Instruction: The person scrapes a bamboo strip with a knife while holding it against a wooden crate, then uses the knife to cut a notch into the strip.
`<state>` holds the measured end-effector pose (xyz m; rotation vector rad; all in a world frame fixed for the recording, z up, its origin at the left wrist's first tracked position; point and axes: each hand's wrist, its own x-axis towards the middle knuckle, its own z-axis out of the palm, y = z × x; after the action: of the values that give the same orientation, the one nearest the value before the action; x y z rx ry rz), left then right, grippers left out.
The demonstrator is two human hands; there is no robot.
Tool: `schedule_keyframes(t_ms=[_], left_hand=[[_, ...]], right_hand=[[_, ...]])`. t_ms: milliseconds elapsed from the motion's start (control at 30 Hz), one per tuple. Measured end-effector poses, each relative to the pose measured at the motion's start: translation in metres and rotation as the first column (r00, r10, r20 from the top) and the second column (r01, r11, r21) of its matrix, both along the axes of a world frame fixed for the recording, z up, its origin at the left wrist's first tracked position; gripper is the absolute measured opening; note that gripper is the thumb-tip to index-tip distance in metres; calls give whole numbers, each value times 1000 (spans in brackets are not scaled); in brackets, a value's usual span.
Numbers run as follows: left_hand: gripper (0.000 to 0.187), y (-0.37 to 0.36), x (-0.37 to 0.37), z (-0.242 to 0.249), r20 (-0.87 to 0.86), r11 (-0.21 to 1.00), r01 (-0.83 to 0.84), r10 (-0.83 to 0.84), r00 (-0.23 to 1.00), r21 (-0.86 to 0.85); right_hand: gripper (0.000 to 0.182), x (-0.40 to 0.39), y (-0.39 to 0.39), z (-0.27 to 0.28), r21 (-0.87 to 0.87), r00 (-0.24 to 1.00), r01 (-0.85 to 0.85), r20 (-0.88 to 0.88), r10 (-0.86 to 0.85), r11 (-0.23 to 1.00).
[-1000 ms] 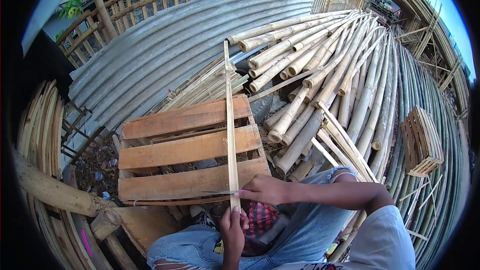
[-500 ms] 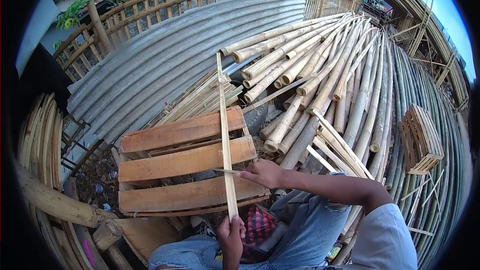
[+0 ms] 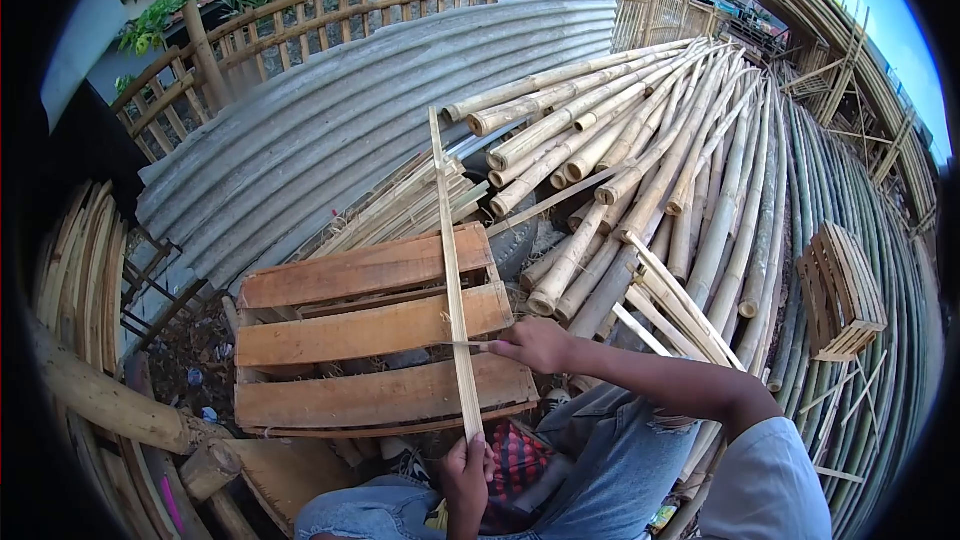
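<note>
A long, flat bamboo strip (image 3: 455,290) slants across a slatted wooden crate (image 3: 350,338), its far end sticking out past the crate's back edge. Its near end is gripped by my left hand (image 3: 466,472), fingers closed around it just in front of the crate. My right hand (image 3: 537,345) is closed on the handle of a thin-bladed knife (image 3: 481,345). The blade lies across the strip, about level with the gap between the front and middle slats; most of the handle is hidden in my fist.
A heap of cut bamboo poles (image 3: 620,140) fans out ahead to the right. Split strips (image 3: 395,205) lie behind the crate, others (image 3: 680,305) to the right. A corrugated sheet (image 3: 330,120) stands at the back left. A small crate (image 3: 840,290) rests on green poles (image 3: 800,200).
The view has tilted slightly. Both hands keep their grip, and the knife stays across the strip at nearly the same spot.
</note>
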<state>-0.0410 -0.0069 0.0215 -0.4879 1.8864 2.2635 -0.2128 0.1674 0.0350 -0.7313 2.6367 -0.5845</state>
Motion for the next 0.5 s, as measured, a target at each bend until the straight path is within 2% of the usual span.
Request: schedule_keyframes(t_ms=[67, 133, 200, 333, 400, 433, 467, 500], left_hand=[[32, -4, 1, -4, -5, 1000, -4, 4, 1000, -3], [32, -10, 2, -10, -26, 1000, -14, 14, 1000, 5], [32, -10, 3, -9, -25, 998, -55, 56, 998, 36], [33, -8, 4, -5, -34, 995, -94, 95, 995, 37], [34, -8, 4, -5, -15, 995, -98, 98, 995, 27], [35, -7, 4, -4, -2, 994, -101, 101, 995, 31], [35, -7, 4, -3, 8, 994, -103, 103, 995, 34], [35, -7, 4, -1, 6, 994, -104, 104, 995, 32]], right_hand=[[63, 8, -6, 1, -5, 1000, 12, -18, -12, 1000], [63, 25, -12, 3, -52, 998, -51, -30, 49, 997], [60, 44, -20, 7, -168, 987, -133, 69, 146, 977], [57, 55, -24, 0, -149, 967, -211, 109, 228, 966], [56, 47, -21, 7, 38, 977, -212, 14, 212, 976], [59, 40, -18, 9, -111, 991, -128, -51, 123, 986], [59, 26, -13, 9, -112, 991, -128, -52, 123, 985], [59, 9, -6, 9, -46, 998, -46, -48, 44, 998]])
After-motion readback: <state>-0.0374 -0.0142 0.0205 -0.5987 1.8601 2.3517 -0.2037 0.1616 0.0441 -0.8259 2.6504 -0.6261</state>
